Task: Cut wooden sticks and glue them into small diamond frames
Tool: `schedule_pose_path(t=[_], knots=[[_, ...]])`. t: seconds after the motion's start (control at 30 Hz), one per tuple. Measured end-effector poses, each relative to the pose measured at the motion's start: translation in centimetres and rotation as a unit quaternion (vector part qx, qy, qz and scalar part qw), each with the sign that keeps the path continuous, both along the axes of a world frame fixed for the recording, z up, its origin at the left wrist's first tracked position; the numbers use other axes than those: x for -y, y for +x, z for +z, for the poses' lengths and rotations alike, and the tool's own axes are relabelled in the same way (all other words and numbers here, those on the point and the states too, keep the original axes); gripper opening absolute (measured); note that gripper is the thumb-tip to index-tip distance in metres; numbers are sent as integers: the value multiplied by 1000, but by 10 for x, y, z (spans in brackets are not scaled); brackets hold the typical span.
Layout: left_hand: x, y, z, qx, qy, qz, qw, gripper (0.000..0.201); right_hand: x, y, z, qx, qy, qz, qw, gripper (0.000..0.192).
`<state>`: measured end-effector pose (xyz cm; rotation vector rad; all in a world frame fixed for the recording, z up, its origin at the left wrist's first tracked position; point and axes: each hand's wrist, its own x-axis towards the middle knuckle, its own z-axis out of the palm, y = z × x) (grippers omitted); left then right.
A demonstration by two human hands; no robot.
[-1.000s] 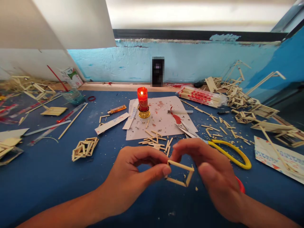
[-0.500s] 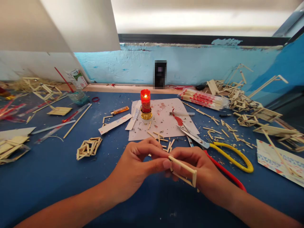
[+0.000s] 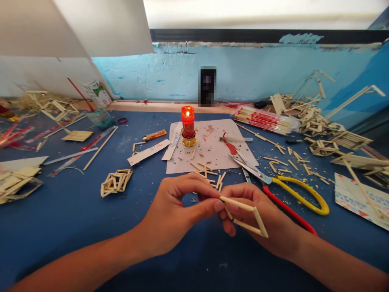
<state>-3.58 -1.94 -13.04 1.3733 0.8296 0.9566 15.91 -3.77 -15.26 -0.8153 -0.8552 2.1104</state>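
Note:
Between my two hands is a small four-sided frame of thin wooden sticks [image 3: 239, 204], with dark spots at the joints nearest my fingers. The thumb and fingers of my left hand [image 3: 179, 202] pinch its left corner. Close against it, my right hand [image 3: 258, 211] curls around the frame's left end, its fingertips partly hidden. The frame's other end sticks out over my right hand. Beyond my hands, short cut sticks [image 3: 209, 172] lie scattered. A lit red candle [image 3: 188, 123] in a gold base stands on a stained paper sheet [image 3: 212, 156].
Scissors [image 3: 279, 182] with yellow and red handles lie open at the right. An orange lighter [image 3: 154, 135] and a stick-built piece [image 3: 117, 182] are at the left. Wrapped sticks [image 3: 264, 119] and piled stick structures [image 3: 322, 117] fill the back right; a glass jar [image 3: 100, 117] stands back left.
The frame has turned slightly in my fingers, so its right end now shows as a wider, slanted opening. The camera view has tilted down a little. Both hands keep hold.

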Motion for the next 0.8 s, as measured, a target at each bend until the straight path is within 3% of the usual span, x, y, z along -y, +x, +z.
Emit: schedule_pose_path(t=[0.63, 0.8], knots=[[1, -2, 0, -38, 30, -10, 999, 9, 0, -6, -2, -7, 2, -32, 999, 30], [1, -2, 2, -30, 27, -2, 999, 14, -1, -2, -6, -47, -4, 2, 999, 26]])
